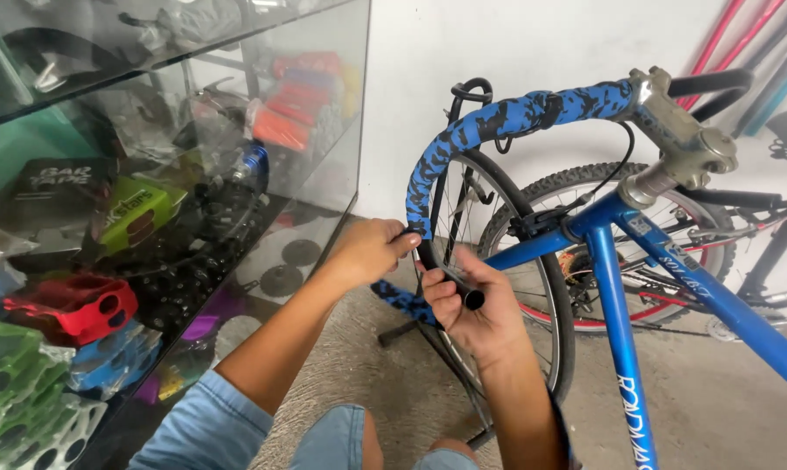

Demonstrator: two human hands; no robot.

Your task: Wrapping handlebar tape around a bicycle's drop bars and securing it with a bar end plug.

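rough concrete floor, white wall, glass display case left, perhaps shop.

Concrete floor carries the blue bike on a black stand; glass case alongside holds pedals.

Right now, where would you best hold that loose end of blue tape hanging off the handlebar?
Pinch the loose tape tail close to where it leaves the drop handlebar, coming from the left: it is flat, thin and limp, and the left hand already sits there.
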